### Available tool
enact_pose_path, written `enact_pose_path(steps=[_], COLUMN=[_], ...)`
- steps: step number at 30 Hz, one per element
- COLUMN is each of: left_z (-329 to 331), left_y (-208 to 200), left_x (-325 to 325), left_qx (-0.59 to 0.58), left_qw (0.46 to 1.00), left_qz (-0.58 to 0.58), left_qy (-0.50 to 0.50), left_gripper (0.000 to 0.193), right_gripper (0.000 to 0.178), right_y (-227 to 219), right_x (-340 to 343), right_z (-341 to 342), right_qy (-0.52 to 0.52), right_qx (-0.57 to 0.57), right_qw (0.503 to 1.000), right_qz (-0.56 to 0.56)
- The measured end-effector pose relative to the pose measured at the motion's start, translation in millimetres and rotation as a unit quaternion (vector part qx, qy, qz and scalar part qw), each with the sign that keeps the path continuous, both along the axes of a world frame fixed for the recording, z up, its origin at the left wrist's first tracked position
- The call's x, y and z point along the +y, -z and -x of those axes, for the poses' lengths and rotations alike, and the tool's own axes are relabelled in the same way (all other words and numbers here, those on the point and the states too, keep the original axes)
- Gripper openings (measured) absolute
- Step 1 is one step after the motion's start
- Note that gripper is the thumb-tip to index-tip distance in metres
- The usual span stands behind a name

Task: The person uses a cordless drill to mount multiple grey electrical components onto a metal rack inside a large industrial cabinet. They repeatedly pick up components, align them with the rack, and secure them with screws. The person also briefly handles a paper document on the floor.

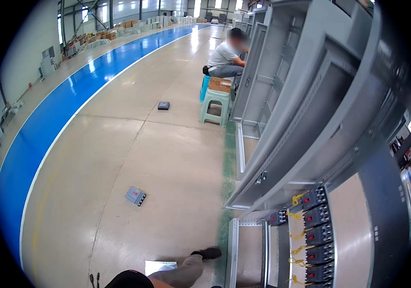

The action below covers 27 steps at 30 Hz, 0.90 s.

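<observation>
Neither of my hands shows in the head view. At the lower edge a grey-trousered leg [181, 274] ends in a black shoe [208, 253]. Beside it is a dark rounded shape [131, 279] with a sliver of skin; whose it is I cannot tell. To the right, inside an open grey cabinet frame [233, 249], a column of dark circuit breakers [318, 236] with red buttons is mounted. Yellow wires [297, 263] hang from their left sides. Another circuit breaker [278, 218] sits left of the column.
Two loose circuit breakers, one near [135, 196] and one farther [163, 105], lie on the floor. Tall grey cabinets [306, 110] line the right. Farther off, a co-worker [224, 57] sits by a pale green stool [215, 103] bearing a cardboard box [220, 84]. A blue lane [71, 96] curves along the left.
</observation>
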<state>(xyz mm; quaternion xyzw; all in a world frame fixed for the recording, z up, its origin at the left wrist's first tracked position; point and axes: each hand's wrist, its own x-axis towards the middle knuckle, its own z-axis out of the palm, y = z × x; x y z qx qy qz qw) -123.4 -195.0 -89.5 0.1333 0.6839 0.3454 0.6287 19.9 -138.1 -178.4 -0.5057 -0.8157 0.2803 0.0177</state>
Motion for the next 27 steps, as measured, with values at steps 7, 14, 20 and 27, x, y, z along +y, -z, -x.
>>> enact_pose_path(steps=[7, 14, 20, 27], left_z=[-3.1, 75.6, 194.7, 293.8], left_y=[-56.8, -79.9, -129.2, -170.1], left_x=[-55.0, -63.5, -34.9, -44.8], left_qx=[0.014, 0.041, 0.125, 0.294], left_qw=[0.992, 0.991, 0.989, 0.9], left_qz=[-0.022, -0.05, -0.078, -0.057], left_qy=[-0.123, -0.117, 0.015, 0.316], left_gripper=[0.051, 0.062, 0.056, 0.032], right_gripper=[0.029, 0.031, 0.033, 0.028], right_y=[-95.7, -131.4, -77.4, -230.2], right_x=[15.8, -25.9, -98.8, -47.6], right_z=[81.8, 99.4, -55.9, 178.3], right_qy=[-0.025, 0.066, 0.078, 0.184], right_qx=[0.112, 0.154, 0.11, 0.27], right_qw=[0.977, 0.932, 0.896, 0.87], right_qz=[0.181, 0.321, 0.422, 0.37])
